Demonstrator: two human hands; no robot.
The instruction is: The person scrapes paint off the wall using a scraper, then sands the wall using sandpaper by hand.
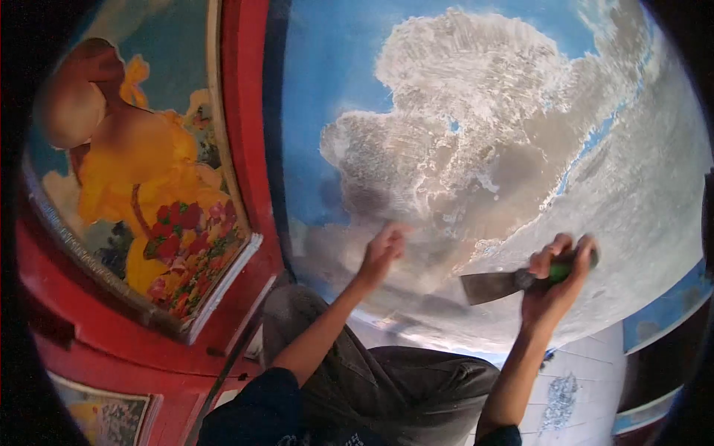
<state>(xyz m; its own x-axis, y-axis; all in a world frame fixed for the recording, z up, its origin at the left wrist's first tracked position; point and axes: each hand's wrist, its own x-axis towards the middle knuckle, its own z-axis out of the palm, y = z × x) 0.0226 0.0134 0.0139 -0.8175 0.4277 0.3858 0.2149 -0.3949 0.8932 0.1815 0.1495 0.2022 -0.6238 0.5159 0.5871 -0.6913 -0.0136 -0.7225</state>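
My right hand [559, 271] grips a putty knife [491, 288] by its green handle. Its broad metal blade points left and lies close over the patchy grey surface; contact cannot be made out. My left hand [384, 254] is raised beside the same surface, left of the blade. Its fingers are curled together and slightly blurred, with nothing visible in them. Before me is a large blue painted panel [327, 67], much of it covered by a rough grey-white coating [476, 89]. A ragged strip of blue [591, 141] shows through at the right.
To the left, a red frame [249, 111] borders a painting [167, 163] of a figure in yellow with flowers. My bent knees [416, 379] are below the panel. White flooring [595, 364] with scattered grey bits [560, 401] lies at lower right. Part of another painting [104, 412] is at lower left.
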